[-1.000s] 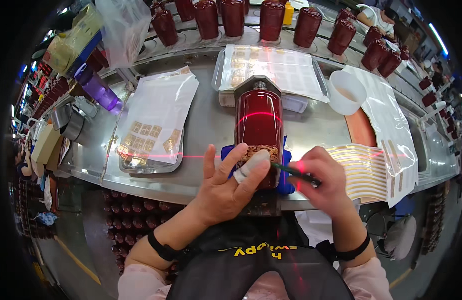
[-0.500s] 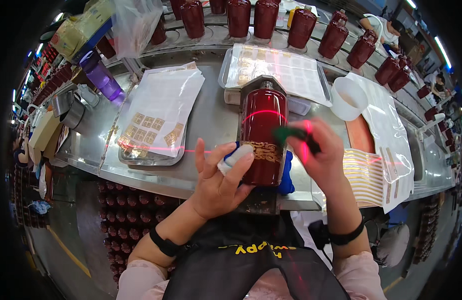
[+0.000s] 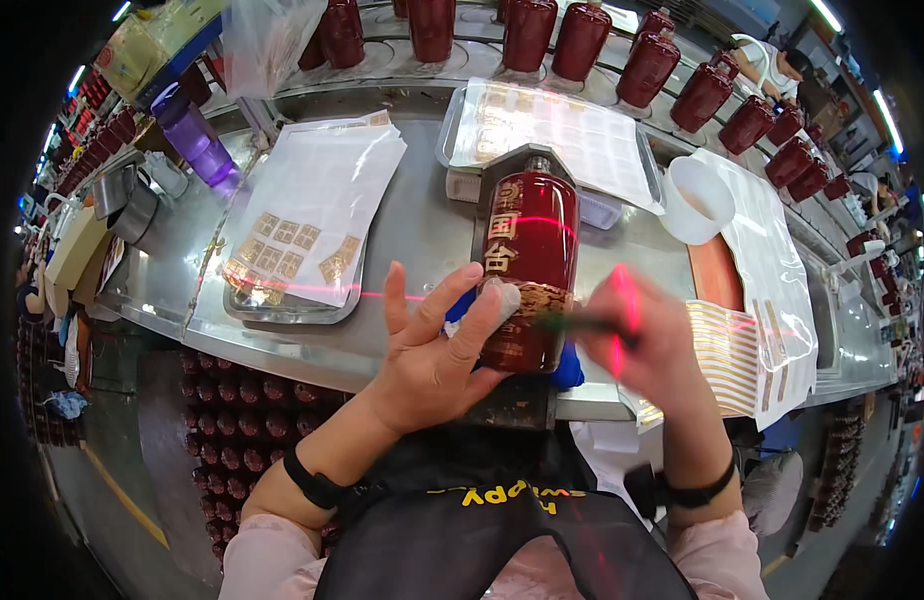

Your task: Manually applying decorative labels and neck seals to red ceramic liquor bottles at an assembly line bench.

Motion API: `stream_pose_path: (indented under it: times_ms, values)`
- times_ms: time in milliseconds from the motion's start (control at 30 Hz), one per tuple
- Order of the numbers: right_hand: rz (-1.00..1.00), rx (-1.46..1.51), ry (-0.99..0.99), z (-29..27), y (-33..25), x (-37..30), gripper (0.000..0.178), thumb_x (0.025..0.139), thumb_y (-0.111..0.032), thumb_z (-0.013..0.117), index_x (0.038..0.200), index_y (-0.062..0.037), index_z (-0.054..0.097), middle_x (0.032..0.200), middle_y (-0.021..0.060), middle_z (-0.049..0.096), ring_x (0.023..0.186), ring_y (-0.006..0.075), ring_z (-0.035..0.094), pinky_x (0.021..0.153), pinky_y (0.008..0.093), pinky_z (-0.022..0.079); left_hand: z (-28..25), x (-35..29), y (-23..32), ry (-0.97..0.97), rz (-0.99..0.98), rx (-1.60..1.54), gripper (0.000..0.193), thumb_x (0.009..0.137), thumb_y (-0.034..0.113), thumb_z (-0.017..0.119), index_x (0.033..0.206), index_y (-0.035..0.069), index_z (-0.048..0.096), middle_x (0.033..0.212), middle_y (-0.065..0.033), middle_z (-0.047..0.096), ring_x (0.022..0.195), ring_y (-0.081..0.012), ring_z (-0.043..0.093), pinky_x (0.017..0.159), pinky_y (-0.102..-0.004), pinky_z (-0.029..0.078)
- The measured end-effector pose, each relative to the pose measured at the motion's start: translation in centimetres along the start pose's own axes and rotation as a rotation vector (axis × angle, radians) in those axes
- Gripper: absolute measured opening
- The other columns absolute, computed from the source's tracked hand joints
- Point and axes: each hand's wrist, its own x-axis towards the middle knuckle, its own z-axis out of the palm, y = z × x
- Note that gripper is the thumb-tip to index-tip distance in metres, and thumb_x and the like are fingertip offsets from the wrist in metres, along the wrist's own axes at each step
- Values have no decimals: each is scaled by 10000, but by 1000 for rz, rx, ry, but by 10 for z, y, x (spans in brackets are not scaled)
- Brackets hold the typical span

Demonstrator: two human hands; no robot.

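A glossy dark red bottle (image 3: 547,235) lies in a dark cradle (image 3: 559,162), its neck away from me. Gold characters run down its left side, and a patterned gold band (image 3: 547,297) circles its lower part. My left hand (image 3: 422,360) steadies the bottle's lower left side with thumb and fingers, the other fingers spread; a white cover wraps one fingertip. In my right hand (image 3: 654,335), blurred by motion, is a dark-handled tool with a green head (image 3: 560,322), perhaps a brush, at the band's right side. Blue cloth (image 3: 570,374) shows beneath the bottle.
Left of the bottle, a metal tray (image 3: 292,312) bears a sheet with gold labels (image 3: 282,245). Beyond the cradle lies another label sheet (image 3: 552,125). To the right are a white tub (image 3: 698,205) and gold-striped strips (image 3: 722,350). Several red bottles (image 3: 650,68) line the conveyor behind.
The bottle has turned, so gold characters now show on its left side. My right hand has moved slightly down, bringing the green head lower onto the band. The bottles behind have shifted.
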Motion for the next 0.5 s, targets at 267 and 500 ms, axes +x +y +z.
stream_pose_path:
  times_ms: [267,500]
  values:
    - [32,60,28,-8,2,-22,306,699,-16,765,988,-76,686,837,65,558,739,187,564,662,303,440,3,5,-1,-50,27,-44,661,755,215,725,1356,123,465,1295,-24,601,1326,-284,408,1150,-587,79]
    - [253,241,318,13,17,-39,158,803,-37,739,946,-7,678,784,50,571,677,115,536,601,241,412,4,15,-9,-190,321,211,505,884,158,512,1374,267,456,1256,64,614,1371,-246,323,1165,-576,36]
